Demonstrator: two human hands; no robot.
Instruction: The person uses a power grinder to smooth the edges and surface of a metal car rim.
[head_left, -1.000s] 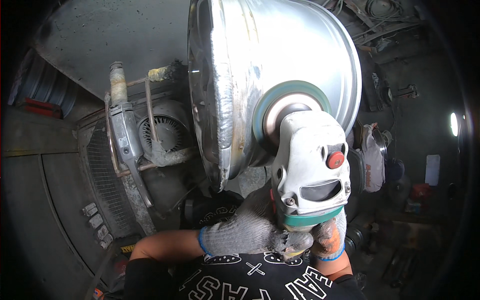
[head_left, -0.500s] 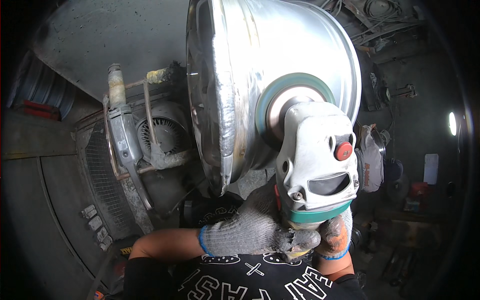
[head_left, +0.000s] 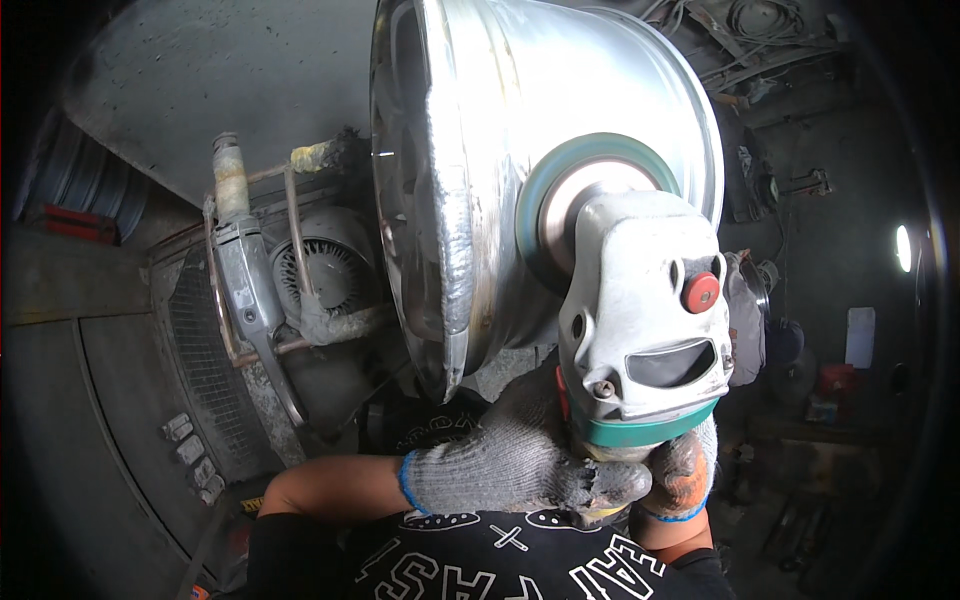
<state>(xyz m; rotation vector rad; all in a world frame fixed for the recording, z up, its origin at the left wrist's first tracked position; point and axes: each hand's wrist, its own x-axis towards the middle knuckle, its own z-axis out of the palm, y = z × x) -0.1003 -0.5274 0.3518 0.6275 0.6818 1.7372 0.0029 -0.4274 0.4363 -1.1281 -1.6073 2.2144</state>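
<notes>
Both my hands, in worn grey knit gloves with blue cuffs, are closed around the body of an angle grinder (head_left: 648, 300). My left hand (head_left: 505, 450) wraps it from the left, its thumb lying across the rear below the green band. My right hand (head_left: 684, 474) grips from the right, partly hidden behind the tool, the glove stained orange. The grinder's blurred green-edged disc (head_left: 548, 190) lies against the outer barrel of a shiny metal wheel rim (head_left: 600, 75). A rough, bumpy bead runs along the rim's left lip.
Left of the wheel rim stand a pipe frame (head_left: 298, 230), a long grey tool with a taped end (head_left: 245, 270) and a round vented motor (head_left: 335, 270). More wheel rims (head_left: 95, 180) sit at far left. Coiled cables (head_left: 765, 18) hang at upper right; a grey bag-like thing (head_left: 745, 330) is right of the grinder.
The grinder and both hands have shifted slightly right, and the disc has moved a little up along the rim's barrel. Both hands keep their grip.
</notes>
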